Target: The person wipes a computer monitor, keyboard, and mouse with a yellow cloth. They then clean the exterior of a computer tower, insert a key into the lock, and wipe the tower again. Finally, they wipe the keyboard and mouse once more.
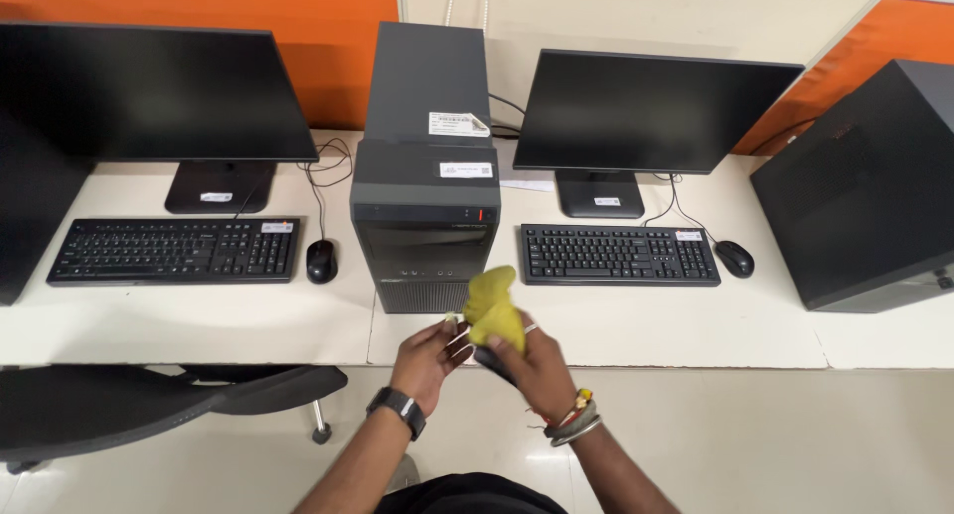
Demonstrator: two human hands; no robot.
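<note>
The right hand (537,360) clutches a bunched yellow cloth (494,310) upright before the computer tower (425,226); the left hand (429,360) pinches its lower edge, steadying it.

Two monitors (149,91), keyboards (174,249), mice (320,260), tower (425,216) on white desk (199,325); chair (149,400) below.

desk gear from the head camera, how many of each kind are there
monitors: 2, left and right
keyboards: 2, left and right
mice: 2, left and right
computer towers: 2, centre and right edge
yellow cloth: 1, held by the right hand, with the left hand at its edge
total: 9
</note>
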